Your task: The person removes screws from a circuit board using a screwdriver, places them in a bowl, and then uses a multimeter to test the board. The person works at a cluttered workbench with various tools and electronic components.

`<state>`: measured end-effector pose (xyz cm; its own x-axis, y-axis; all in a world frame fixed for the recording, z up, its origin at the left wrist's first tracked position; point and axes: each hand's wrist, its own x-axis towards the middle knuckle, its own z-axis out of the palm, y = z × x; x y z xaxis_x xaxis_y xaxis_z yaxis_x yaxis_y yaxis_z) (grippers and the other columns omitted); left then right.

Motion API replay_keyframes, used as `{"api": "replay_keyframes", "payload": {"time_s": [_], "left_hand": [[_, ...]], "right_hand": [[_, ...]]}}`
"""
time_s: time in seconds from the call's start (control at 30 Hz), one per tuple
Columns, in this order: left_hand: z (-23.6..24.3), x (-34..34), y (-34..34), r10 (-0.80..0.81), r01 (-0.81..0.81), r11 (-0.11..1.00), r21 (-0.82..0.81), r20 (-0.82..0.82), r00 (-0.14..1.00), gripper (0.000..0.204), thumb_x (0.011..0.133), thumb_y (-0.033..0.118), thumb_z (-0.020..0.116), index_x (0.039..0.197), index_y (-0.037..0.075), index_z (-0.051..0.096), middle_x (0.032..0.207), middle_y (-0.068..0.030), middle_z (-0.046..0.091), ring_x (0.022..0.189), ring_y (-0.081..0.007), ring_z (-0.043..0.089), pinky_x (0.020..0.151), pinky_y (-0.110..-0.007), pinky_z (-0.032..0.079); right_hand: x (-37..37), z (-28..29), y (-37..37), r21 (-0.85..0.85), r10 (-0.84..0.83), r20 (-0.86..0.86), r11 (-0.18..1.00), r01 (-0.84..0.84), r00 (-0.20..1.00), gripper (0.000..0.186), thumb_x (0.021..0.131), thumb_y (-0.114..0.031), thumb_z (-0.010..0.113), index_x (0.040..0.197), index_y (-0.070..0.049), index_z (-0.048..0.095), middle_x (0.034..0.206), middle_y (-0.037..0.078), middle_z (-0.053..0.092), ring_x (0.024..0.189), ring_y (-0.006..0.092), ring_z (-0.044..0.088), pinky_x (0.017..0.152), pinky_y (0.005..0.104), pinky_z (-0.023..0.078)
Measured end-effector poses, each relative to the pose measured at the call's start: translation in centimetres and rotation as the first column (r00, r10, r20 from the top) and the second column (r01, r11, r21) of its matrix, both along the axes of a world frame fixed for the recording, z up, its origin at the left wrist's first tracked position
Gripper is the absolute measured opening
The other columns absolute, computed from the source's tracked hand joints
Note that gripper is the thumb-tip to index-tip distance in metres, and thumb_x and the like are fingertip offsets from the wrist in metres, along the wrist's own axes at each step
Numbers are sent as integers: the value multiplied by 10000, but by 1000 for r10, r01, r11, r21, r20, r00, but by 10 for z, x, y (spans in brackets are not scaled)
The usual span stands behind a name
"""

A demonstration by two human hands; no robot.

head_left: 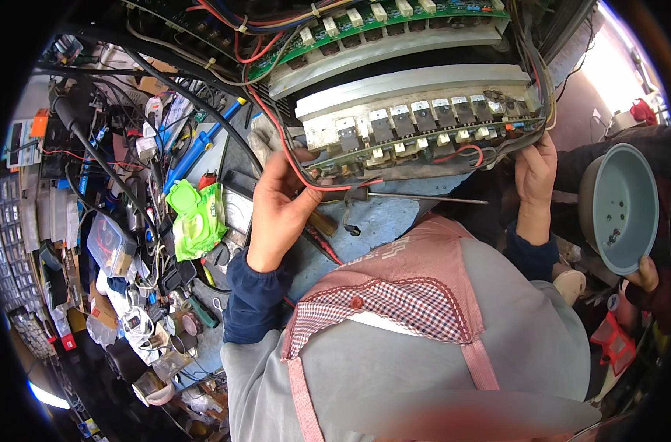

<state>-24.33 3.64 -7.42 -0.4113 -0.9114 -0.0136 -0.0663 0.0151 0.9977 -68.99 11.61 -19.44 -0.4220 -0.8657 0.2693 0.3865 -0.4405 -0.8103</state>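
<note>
A circuit board [431, 144] with a row of black transistors is fixed along a silvery heat sink [416, 85]. My left hand [280, 206] grips the board's left end, thumb in front by a red wire and fingers partly hidden behind. At the right end my right hand [536, 173] is closed on the board's edge, next to a dark cable bundle; some of its fingertips are hidden. Below the board a long metal rod [431, 198], like a screwdriver shaft, lies over the blue bench top [402, 228]. Behind stands a second green board [335, 40] with its own heat sink.
At the right, another person's hand [645, 274] holds a grey bowl [630, 210] with several small dark screws in it. Left on the bench lie a green wipes pack [195, 221], a blue tool [195, 156], a clear plastic box [110, 239] and tangled cables.
</note>
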Motion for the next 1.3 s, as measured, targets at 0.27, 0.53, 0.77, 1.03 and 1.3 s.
{"api": "replay_keyframes", "payload": {"time_s": [0.27, 0.53, 0.77, 1.03, 1.3], "left_hand": [[-12, -2, 0, 185, -97, 922, -376, 205, 961, 265, 915, 3, 790, 1172, -38, 745, 1206, -121, 752, 1083, -213, 724, 934, -329, 565], [-7, -7, 4, 275, -90, 797, -597, 226, 935, 231, 860, -48, 773, 1089, -23, 776, 1175, -154, 778, 1019, -268, 758, 895, -338, 582], [-3, -8, 0, 237, -79, 815, -573, 206, 949, 222, 857, -42, 762, 1079, -31, 768, 1098, -152, 775, 973, -277, 759, 868, -342, 583], [-17, -5, 0, 172, -108, 948, -298, 196, 965, 352, 857, -8, 752, 1204, -28, 701, 1145, -158, 734, 1034, -301, 728, 922, -351, 559], [-36, 0, -4, 136, -55, 946, -318, 236, 962, 255, 941, 54, 776, 1161, -52, 700, 1215, -182, 733, 1117, -282, 710, 985, -377, 540]], "right_hand": [[0, 1, 0, -30, -33, -19, 999, 32, 999, 439, 992, 55, 616, 1430, 63, 585, 1382, 151, 683, 1266, 253, 662, 1130, 395, 491], [6, 8, -4, -30, -56, -33, 998, 55, 998, 432, 997, 46, 603, 1427, 74, 578, 1345, 155, 698, 1233, 250, 676, 1113, 389, 498], [7, 13, -5, -21, -50, -23, 999, 49, 998, 427, 981, 70, 610, 1407, 79, 582, 1336, 155, 693, 1209, 248, 678, 1092, 385, 510], [2, 10, -2, -21, -61, -29, 998, 61, 998, 390, 1002, 40, 590, 1391, 71, 610, 1363, 182, 697, 1240, 288, 681, 1117, 431, 511], [13, 19, -2, 12, -63, -17, 998, 63, 998, 361, 1006, 44, 568, 1361, 76, 622, 1330, 170, 710, 1224, 258, 685, 1122, 397, 503]]}}
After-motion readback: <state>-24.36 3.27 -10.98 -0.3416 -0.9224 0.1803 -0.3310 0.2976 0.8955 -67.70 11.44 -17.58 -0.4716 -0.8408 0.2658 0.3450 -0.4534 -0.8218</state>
